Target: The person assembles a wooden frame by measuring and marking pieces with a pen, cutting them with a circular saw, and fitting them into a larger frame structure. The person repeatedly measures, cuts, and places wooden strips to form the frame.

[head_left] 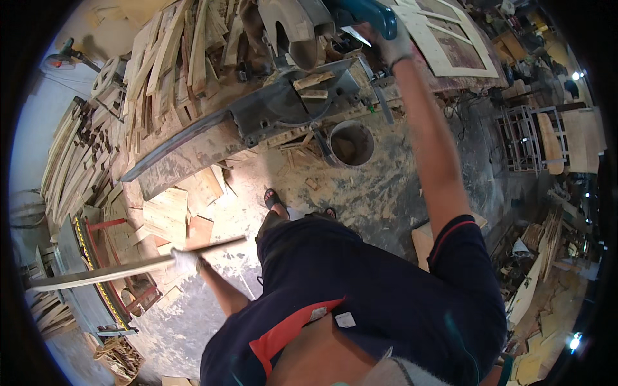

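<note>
My left hand (186,259), in a pale work glove, is closed around a long, narrow wooden strip (116,273). The strip lies nearly level out to my left, with its darker end close to my body. My right arm reaches far forward, and that gloved hand (394,50) is closed at the teal handle (376,18) of a miter saw; part of its grip is hidden. Below the grey blade guard (293,29) sits the saw's dark metal base (273,109). Short wood offcuts (314,81) rest on it.
Wood strips (168,58) are piled behind the saw, more (77,161) at far left. A round bucket (368,143) stands below the saw. Boards (166,215) and sawdust cover the floor. A slatted wooden frame (470,72) lies at upper right, a yellow-edged metal stand (96,276) at left.
</note>
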`<state>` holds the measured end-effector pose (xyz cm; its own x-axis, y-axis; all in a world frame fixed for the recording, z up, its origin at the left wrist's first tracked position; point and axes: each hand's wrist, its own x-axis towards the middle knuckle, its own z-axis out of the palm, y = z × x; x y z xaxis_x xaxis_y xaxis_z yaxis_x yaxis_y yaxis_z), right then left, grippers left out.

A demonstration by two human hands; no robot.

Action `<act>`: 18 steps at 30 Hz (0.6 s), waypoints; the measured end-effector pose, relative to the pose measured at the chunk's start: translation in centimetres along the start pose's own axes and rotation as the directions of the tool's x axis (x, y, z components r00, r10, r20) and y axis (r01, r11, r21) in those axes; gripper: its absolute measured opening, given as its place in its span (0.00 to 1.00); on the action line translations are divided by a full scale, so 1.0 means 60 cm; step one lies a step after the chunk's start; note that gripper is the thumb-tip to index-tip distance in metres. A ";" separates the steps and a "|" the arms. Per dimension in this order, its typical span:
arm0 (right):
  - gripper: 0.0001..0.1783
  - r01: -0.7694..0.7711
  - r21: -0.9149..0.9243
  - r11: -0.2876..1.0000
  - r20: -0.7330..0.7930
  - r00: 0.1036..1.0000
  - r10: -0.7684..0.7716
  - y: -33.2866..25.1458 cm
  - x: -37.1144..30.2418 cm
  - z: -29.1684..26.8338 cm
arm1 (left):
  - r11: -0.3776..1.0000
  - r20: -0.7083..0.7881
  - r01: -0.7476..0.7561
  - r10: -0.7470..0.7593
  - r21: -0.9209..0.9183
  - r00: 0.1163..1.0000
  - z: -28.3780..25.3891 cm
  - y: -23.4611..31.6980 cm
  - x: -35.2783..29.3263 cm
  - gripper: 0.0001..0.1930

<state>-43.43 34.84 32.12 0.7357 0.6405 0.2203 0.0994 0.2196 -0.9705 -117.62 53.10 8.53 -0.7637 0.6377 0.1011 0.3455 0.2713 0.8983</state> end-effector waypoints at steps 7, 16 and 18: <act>0.33 0.199 -0.893 0.404 0.276 0.951 0.140 0.265 -0.110 0.057 | 0.933 0.187 -0.173 0.118 0.315 0.975 -0.236 -0.119 -0.006 0.32; 0.47 0.373 -0.926 0.066 0.372 0.865 0.335 0.287 -0.117 0.092 | 0.842 0.122 0.075 -0.165 0.534 0.979 -0.309 -0.263 -0.118 0.38; 0.46 0.414 -0.909 0.043 0.403 0.850 0.340 0.290 -0.118 0.093 | 0.883 0.136 0.176 -0.257 0.435 0.957 -0.307 -0.261 -0.113 0.36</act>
<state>-50.67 38.21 14.22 0.3893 0.9153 -0.1029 0.9179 -0.3948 -0.0392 -127.90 31.24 1.66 -0.7452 0.6384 -0.1926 0.4085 0.6654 0.6248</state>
